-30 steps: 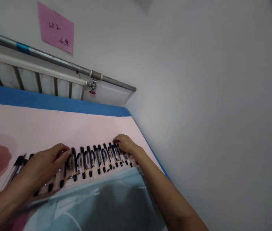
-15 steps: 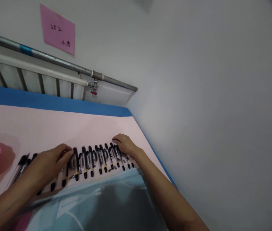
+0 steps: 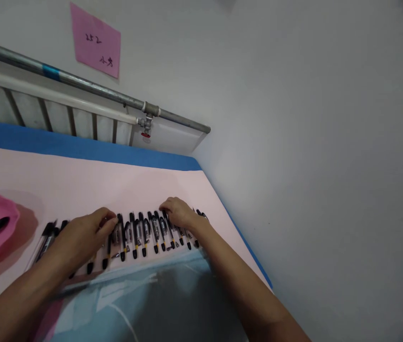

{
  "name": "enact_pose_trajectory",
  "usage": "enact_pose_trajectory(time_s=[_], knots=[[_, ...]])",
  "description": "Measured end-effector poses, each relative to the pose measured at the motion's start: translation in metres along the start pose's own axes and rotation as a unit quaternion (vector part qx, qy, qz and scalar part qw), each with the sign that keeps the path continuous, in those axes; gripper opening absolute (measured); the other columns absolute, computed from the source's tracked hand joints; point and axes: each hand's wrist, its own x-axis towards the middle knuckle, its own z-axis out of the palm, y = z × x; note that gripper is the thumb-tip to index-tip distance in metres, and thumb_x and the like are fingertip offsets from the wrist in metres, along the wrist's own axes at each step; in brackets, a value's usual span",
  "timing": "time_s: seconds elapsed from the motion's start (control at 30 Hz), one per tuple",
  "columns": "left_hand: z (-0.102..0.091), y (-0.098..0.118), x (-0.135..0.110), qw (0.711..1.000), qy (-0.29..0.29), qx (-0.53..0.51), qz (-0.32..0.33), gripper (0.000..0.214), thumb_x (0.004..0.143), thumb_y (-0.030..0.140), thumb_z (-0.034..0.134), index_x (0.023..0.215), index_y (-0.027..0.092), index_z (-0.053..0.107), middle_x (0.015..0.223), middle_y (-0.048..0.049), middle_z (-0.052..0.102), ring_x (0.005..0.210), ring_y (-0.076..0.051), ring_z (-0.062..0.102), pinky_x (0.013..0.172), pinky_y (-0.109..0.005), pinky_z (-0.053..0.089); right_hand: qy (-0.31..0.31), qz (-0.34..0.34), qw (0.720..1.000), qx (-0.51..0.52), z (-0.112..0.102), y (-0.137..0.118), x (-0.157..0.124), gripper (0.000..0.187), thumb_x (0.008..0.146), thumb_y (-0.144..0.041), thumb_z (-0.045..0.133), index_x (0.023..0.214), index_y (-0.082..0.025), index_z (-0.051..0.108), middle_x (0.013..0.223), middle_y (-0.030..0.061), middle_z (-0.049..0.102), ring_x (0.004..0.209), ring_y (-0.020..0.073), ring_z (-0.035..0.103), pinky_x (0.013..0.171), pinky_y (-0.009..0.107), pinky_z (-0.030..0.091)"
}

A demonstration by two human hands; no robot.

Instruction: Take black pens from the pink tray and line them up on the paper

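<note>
A row of clear-barrelled pens (image 3: 142, 235) with black ends lies side by side on the pale pink tabletop. Small silver pen tips (image 3: 177, 244) and clips are scattered among them. My left hand (image 3: 83, 235) reaches over the left part of the row, thumb and forefinger closing at the black end of one pen (image 3: 121, 237). Over the right part, my right hand (image 3: 178, 211) has its fingers bent down onto the upper end of another pen (image 3: 167, 230). Its palm and wrist hide several pens beneath.
A pink bowl (image 3: 11, 209) with black pen parts stands at the left. Light blue printed cloth (image 3: 144, 304) lies along the near edge. Beyond the blue table border (image 3: 80, 150) are a radiator, a pipe (image 3: 98, 90) and a valve. A wall rises at the right.
My right hand has shifted left along the row, uncovering pen ends at the far right. My left hand stays by the same pen. The view has turned slightly left.
</note>
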Motion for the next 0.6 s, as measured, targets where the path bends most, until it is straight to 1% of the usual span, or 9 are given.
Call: enact_pose_trajectory(time_s=[0.17, 0.3, 0.47, 0.6], knots=[[0.0, 0.0, 0.0, 1.0, -0.006, 0.004, -0.01, 0.034, 0.08, 0.043, 0.031, 0.09, 0.022, 0.055, 0.075, -0.0056, 0.067, 0.069, -0.023, 0.061, 0.061, -0.031, 0.038, 0.0, 0.008, 1.0, -0.005, 0.0, -0.002, -0.006, 0.031, 0.07, -0.001, 0.048, 0.09, -0.017, 0.066, 0.092, 0.0057, 0.063, 0.084, 0.0173, 0.054, 0.078, 0.027, 0.04], [-0.002, 0.003, -0.001, 1.0, -0.013, -0.001, -0.013, 0.033, 0.081, 0.041, 0.03, 0.092, 0.021, 0.055, 0.079, -0.0062, 0.067, 0.07, -0.023, 0.06, 0.062, -0.031, 0.038, 0.011, 0.013, 1.0, -0.003, -0.001, -0.004, -0.007, 0.029, 0.073, -0.002, 0.047, 0.09, -0.016, 0.065, 0.091, 0.0064, 0.063, 0.084, 0.0175, 0.054, 0.078, 0.028, 0.04], [-0.004, 0.006, -0.003, 1.0, -0.014, 0.0, -0.012, 0.035, 0.081, 0.042, 0.029, 0.093, 0.021, 0.055, 0.076, -0.0049, 0.066, 0.07, -0.022, 0.06, 0.062, -0.03, 0.038, 0.037, 0.004, 0.999, 0.008, 0.0, -0.015, 0.003, 0.026, 0.083, -0.012, 0.043, 0.102, -0.015, 0.061, 0.099, 0.0089, 0.061, 0.09, 0.0174, 0.052, 0.081, 0.029, 0.038], [-0.002, 0.002, 0.0, 1.0, -0.002, 0.01, -0.014, 0.035, 0.08, 0.042, 0.03, 0.093, 0.021, 0.056, 0.077, -0.0041, 0.067, 0.072, -0.022, 0.061, 0.062, -0.029, 0.038, 0.024, -0.03, 0.999, 0.007, 0.003, -0.027, 0.016, 0.03, 0.079, -0.007, 0.045, 0.102, -0.016, 0.062, 0.101, 0.0078, 0.061, 0.091, 0.0172, 0.052, 0.081, 0.029, 0.038]])
